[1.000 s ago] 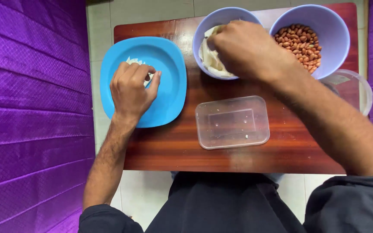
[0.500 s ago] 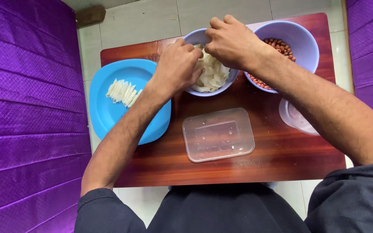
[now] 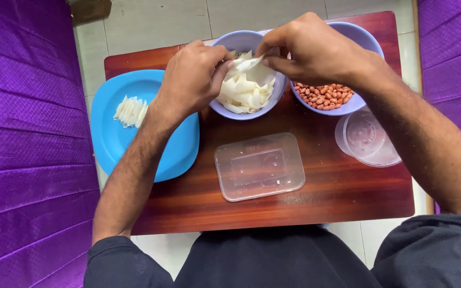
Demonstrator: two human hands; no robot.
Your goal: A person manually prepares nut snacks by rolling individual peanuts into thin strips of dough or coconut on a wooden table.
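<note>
Left hand [image 3: 190, 80] and right hand [image 3: 310, 48] together pinched white strip [image 3: 246, 64] above bowl [image 3: 241, 42]; peanut bowl [image 3: 324, 98] under right hand.

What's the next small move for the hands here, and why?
Probably carry the white strip left and lay it on the blue plate. Both the left hand and the right hand pinch it above the bowl of white pieces, and a small row of similar strips already lies on that plate.

Both hands [image 3: 252, 66] over chip bowl [image 3: 241, 42]
</note>
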